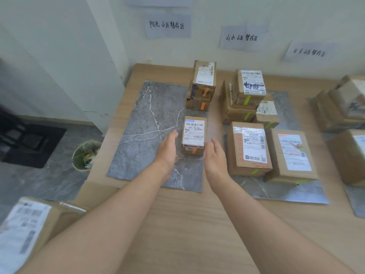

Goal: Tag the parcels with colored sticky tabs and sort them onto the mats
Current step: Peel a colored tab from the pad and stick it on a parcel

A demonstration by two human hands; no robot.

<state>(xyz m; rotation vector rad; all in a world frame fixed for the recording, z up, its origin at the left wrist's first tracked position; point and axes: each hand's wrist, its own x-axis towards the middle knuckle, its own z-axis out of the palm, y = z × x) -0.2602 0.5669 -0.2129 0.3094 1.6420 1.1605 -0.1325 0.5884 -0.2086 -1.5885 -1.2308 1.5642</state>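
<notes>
- Flanking a small parcel (193,135) with both hands, one at each side of it.
- Holds the left hand (167,149) spread, fingers straight and close together, palm turned toward the parcel's left side, just beside it with a thin gap showing.
- Holds the right hand (214,157) spread the same way, palm facing the parcel's right side, thumb close to the near right corner; cannot tell whether it touches.
- Grips nothing with either hand.
- Shows the small parcel resting on the right part of the left mat (148,125), grey and marbled, white shipping label up, an orange tab (194,150) stuck on its near face.
- Shows a stack of parcels (203,84) at the far right corner of the same mat, orange tabs on their near faces.
- Shows the middle mat (286,192) just to the right, bearing several boxes (248,147), each with a green tab (254,172) on its near face.
- Shows a third mat (355,204) at the right edge, with blurred cartons (347,99) beside and behind it.
- Shows one large parcel (29,230) at the near left corner of the wooden surface (187,224), label up.
- Shows handwritten paper signs (167,25) on the wall behind, and a waste bin (85,155) on the floor left of the surface.
</notes>
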